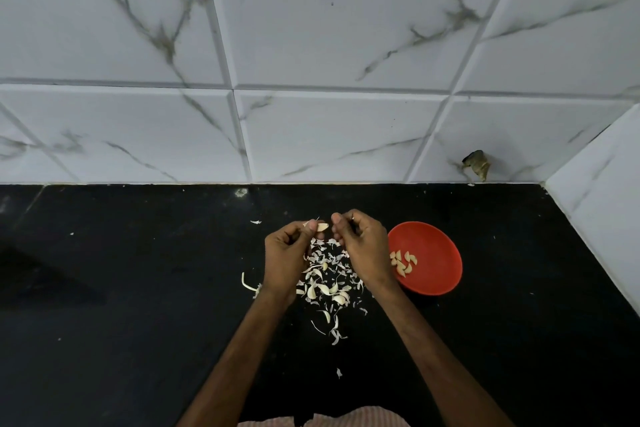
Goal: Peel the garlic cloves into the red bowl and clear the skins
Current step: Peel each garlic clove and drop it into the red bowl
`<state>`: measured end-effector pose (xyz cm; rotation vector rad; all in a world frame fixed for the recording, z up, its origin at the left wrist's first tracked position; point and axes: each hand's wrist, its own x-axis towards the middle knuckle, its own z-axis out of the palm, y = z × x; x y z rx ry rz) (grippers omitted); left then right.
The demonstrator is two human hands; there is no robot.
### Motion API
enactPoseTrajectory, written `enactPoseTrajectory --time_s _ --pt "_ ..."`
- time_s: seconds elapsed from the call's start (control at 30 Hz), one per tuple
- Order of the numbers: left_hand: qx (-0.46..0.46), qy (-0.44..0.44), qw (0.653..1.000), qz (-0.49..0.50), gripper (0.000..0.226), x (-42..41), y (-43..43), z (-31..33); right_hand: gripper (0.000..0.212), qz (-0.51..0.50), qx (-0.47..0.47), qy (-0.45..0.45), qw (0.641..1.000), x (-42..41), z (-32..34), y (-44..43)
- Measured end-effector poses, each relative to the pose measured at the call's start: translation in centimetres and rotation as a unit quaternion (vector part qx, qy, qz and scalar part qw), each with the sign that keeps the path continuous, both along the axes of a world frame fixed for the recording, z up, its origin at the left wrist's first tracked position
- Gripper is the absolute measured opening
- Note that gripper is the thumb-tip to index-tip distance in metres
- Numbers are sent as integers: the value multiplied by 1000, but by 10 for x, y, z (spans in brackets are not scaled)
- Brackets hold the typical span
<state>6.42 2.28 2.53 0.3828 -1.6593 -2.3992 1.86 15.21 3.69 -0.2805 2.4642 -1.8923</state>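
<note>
Striped cloth (346, 419) nearest; skins (329, 288) litter counter (138, 305), right hand (360, 243) overlaps red bowl (438, 250)

Two hands (285, 253) (363, 246), one bowl (434, 253), one held clove (322, 227).

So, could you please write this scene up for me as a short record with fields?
surface: black countertop
left hand: pinches a garlic clove
right hand: fingers curled beside the clove; whether it holds anything is unclear
red bowl: right of both hands, holding peeled cloves
skins: loose pile on the countertop under the hands
</note>
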Motion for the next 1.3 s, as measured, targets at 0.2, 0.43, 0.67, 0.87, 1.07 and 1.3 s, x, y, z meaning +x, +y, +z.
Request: enactPoseTrajectory --time_s 0.2,0.43,0.67,0.87,1.07,1.3 --pt "-25 -8 999 19 22 -1 -4 -1 7 84 -62 5 995 3 6 5" --pt "-55 14 998 -17 22 0 -4 4 11 184 27 36 982 -10 14 12" --pt "-63 44 996 -36 22 0 -6 3 14 139 70 78 985 -14 13 19" --pt "-106 22 994 -15 18 -1 -5 0 13 113 74 98 986 -10 12 16" --pt "-70 7 997 -6 22 -1 -2 1 8 81 64 31 994 -5 12 7" --pt "-108 17 994 21 18 0 -1 -2 12 52 3 -118 992 -4 13 -1"
